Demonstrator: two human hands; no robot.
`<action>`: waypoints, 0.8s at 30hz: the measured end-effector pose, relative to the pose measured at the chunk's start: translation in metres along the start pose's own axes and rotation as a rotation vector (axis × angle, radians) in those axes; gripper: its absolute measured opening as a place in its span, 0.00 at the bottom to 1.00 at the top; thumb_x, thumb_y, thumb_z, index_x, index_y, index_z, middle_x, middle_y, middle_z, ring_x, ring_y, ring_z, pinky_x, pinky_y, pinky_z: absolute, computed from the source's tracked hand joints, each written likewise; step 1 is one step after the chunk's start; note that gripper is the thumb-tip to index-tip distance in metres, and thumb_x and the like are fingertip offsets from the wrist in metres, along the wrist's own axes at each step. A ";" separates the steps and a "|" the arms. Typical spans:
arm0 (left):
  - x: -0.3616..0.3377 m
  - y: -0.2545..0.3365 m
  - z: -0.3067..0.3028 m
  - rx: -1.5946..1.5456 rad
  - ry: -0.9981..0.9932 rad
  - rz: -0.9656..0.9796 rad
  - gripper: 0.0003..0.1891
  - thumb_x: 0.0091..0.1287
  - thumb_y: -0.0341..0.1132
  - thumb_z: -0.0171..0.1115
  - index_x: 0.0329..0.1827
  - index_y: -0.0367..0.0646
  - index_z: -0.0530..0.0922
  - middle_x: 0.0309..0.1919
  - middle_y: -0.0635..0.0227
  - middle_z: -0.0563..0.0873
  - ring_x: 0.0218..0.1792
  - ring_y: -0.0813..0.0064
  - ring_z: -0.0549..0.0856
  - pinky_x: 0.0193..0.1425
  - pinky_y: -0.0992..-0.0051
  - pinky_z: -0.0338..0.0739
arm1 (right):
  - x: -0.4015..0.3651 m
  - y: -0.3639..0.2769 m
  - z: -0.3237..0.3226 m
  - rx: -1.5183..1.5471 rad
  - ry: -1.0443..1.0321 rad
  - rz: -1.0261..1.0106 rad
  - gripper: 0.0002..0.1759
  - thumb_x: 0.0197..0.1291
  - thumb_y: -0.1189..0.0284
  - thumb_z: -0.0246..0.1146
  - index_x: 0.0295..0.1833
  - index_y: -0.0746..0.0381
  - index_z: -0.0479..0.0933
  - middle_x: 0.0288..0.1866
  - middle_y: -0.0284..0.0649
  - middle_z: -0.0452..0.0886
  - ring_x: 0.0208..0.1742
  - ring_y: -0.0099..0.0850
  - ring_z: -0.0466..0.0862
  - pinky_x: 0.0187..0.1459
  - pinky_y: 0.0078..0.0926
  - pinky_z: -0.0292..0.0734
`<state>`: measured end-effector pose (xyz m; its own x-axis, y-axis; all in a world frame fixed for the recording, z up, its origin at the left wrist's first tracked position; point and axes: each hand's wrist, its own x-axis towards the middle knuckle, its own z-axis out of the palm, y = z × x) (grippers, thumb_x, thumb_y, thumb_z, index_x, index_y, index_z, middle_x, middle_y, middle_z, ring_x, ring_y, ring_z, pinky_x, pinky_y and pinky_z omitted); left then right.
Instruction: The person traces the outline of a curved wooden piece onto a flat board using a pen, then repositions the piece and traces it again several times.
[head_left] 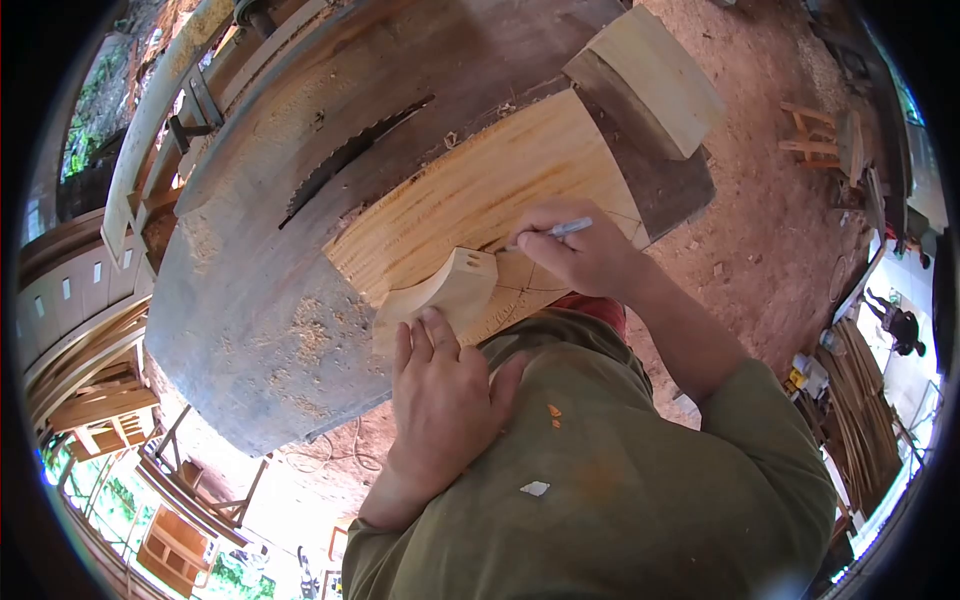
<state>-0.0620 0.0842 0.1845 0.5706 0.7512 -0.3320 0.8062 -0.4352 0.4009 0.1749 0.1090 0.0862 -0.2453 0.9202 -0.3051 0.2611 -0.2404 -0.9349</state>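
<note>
My left hand [440, 390] lies with outstretched fingers on a small curved wooden piece [450, 285], pressing it from above. That piece has two dark holes near one end and rests on a wide pale wooden board [480, 190] with brown grain. In my right hand [575, 245] a pen [572, 227] is gripped between the fingers, its tip down near the board beside the holed end of the curved piece. Thin dark lines are drawn on the board under and below my right hand.
The board lies on a saw table [230, 330] strewn with sawdust. A toothed saw blade [350, 160] stands up through the table behind it. A thick wooden block [655, 75] sits at the table's far right corner. Stacked planks [865, 420] and a person [895, 322] are at the right.
</note>
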 end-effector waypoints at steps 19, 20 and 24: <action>-0.022 -0.008 0.022 -0.217 0.151 -0.069 0.29 0.68 0.52 0.72 0.38 0.24 0.87 0.69 0.13 0.73 0.71 0.17 0.75 0.73 0.32 0.73 | 0.064 -0.059 0.037 0.143 -0.107 -0.014 0.13 0.76 0.69 0.63 0.51 0.68 0.87 0.38 0.35 0.88 0.41 0.21 0.83 0.45 0.26 0.78; -0.024 -0.009 0.024 -0.241 0.157 -0.047 0.28 0.68 0.51 0.71 0.38 0.25 0.87 0.70 0.13 0.71 0.72 0.17 0.74 0.74 0.31 0.73 | 0.074 -0.066 0.044 0.054 -0.222 0.050 0.13 0.75 0.69 0.63 0.51 0.68 0.86 0.37 0.38 0.88 0.40 0.23 0.84 0.45 0.27 0.79; -0.027 -0.013 0.030 -0.301 0.190 -0.050 0.27 0.70 0.50 0.69 0.38 0.26 0.87 0.70 0.12 0.71 0.73 0.16 0.73 0.74 0.30 0.72 | 0.105 -0.084 0.083 -0.240 -0.441 -0.079 0.14 0.74 0.67 0.64 0.50 0.68 0.86 0.38 0.43 0.88 0.39 0.29 0.85 0.45 0.31 0.80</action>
<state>-0.0827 0.0545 0.1627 0.4693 0.8590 -0.2045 0.7341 -0.2509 0.6310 0.0495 0.2004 0.1176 -0.6302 0.7022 -0.3314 0.4201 -0.0505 -0.9060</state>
